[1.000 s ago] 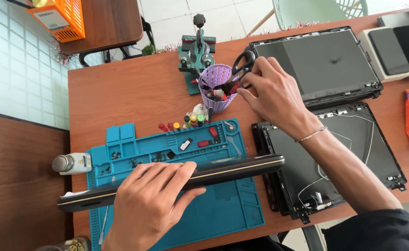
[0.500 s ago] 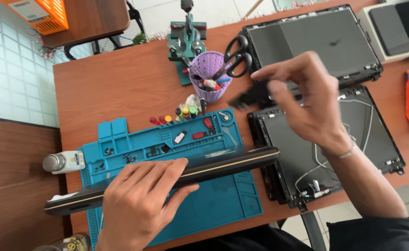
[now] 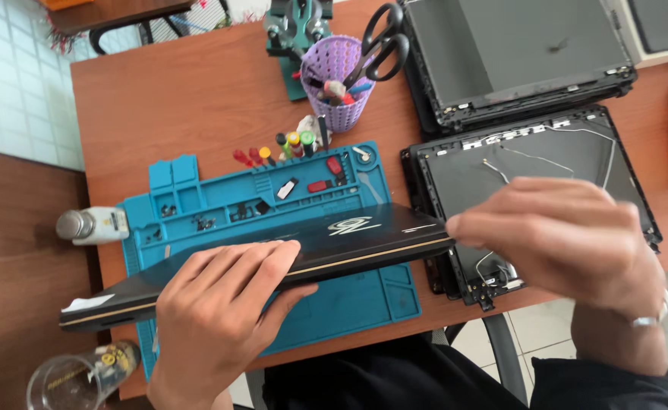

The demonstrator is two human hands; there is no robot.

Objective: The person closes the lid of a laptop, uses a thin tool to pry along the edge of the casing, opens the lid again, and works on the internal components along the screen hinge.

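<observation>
The left hand (image 3: 224, 304) lies palm down across the near long edge of a closed black laptop (image 3: 273, 254), fingers spread flat over its top and the thumb tucked under the front edge, so the machine is clamped between thumb and fingers. The laptop is tilted up on that edge, lying slantwise over a blue repair mat (image 3: 334, 304) on the brown wooden table (image 3: 182, 91), its left end jutting past the mat toward the table's edge. The right hand (image 3: 554, 235) meets the laptop's right end; its fingers are drawn close together and bent, the tips just at the corner of the case. Whether they pinch the corner or only touch it cannot be told, for the hand is blurred.

Beneath the right hand lies a black laptop lid shell (image 3: 546, 152), inside up, with thin wires running across it. Behind that lies a second screen assembly (image 3: 516, 53), its grey panel in a black frame.

The mat's upper trays hold small screws and parts, and a row of coloured screwdriver handles (image 3: 273, 148) stands along its far rim. Just behind them is a purple mesh pen cup (image 3: 341, 83) with black-handled scissors (image 3: 379, 45) and other tools in it, and a green bench clamp (image 3: 296, 30) stands behind the cup. A small white bottle with a grey cap (image 3: 91, 225) lies at the mat's left side. A clear glass cup (image 3: 83, 380) sits near the table's near left corner.
</observation>
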